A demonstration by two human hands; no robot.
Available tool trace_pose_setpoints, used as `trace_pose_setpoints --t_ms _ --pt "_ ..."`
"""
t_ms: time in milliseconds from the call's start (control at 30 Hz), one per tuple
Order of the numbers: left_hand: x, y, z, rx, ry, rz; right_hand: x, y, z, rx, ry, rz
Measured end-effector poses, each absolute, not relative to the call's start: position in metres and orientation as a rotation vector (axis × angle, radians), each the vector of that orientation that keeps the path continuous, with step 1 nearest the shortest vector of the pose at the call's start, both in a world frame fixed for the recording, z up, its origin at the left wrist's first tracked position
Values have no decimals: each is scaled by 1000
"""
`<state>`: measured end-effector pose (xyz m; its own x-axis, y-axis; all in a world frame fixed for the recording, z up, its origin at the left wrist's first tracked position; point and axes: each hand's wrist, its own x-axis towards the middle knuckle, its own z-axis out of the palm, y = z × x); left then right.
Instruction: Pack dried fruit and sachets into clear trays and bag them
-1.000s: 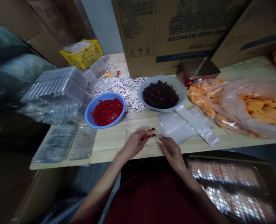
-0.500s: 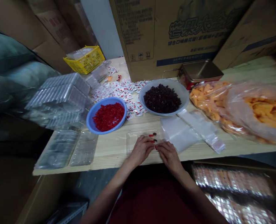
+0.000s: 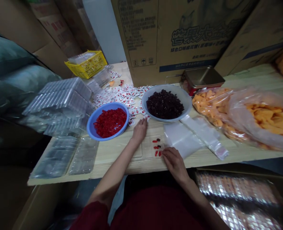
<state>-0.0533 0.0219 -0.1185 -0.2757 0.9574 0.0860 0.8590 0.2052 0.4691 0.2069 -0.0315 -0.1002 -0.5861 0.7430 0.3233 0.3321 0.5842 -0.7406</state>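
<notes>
A clear plastic tray (image 3: 148, 147) lies at the table's near edge with several red and dark fruit pieces (image 3: 157, 148) in its right-hand cells. My right hand (image 3: 173, 161) rests at the tray's right front corner, fingers curled against it. My left hand (image 3: 139, 130) is stretched forward past the tray, fingers out, between the blue bowl of red pieces (image 3: 109, 118) and the pale bowl of dark berries (image 3: 165, 103), close to the small red-and-white sachets (image 3: 127, 95).
Stacks of clear trays (image 3: 60, 102) and flat trays (image 3: 64, 156) fill the left side. A yellow basket (image 3: 86, 59) and cardboard boxes (image 3: 170, 35) stand at the back. Clear bags (image 3: 191, 135), bags of orange slices (image 3: 251, 111) and a metal tin (image 3: 201, 78) lie right.
My left hand has left the tray and reached forward toward the sachets between the two bowls. My right hand stayed at the tray's right corner. A third pair of pieces lies in the tray.
</notes>
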Motion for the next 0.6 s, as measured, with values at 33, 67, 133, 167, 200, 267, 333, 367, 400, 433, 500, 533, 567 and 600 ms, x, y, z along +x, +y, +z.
trace_pose_setpoints --t_ms 33,67,133,167,200,267,333,367,400,433,500,533,567,600 --pt "-51 14 -118 1742 2238 642 205 -28 -100 -855 -2148 879" --pt "-50 7 -117 1742 2226 646 200 -24 -99 -851 -2113 914" --pt "-51 -3 -112 1722 2222 681 184 -10 -100 -829 -2028 972" --pt "-52 -7 -108 1704 2225 714 173 -2 -101 -817 -1977 1003" --pt "-52 -9 -103 1686 2227 756 160 7 -102 -811 -1926 1040" --pt "-50 -13 -93 1657 2210 847 134 24 -106 -822 -1835 1123" --pt "-47 -16 -84 1650 2158 920 114 39 -110 -844 -1833 1159" --pt "-45 -18 -80 1652 2127 946 108 45 -111 -850 -1862 1145" --pt "-45 -21 -77 1654 2099 965 105 50 -112 -854 -1899 1115" --pt "-45 -23 -75 1653 2079 977 104 54 -112 -858 -1938 1078" --pt "-48 -30 -72 1646 2050 970 109 59 -113 -868 -1998 1015" --pt "-51 -34 -71 1643 2033 948 112 61 -113 -875 -2020 993" --pt "-52 -38 -70 1641 2012 915 115 62 -113 -887 -2048 971" --pt "-53 -42 -70 1640 1988 875 117 65 -114 -902 -2078 952"
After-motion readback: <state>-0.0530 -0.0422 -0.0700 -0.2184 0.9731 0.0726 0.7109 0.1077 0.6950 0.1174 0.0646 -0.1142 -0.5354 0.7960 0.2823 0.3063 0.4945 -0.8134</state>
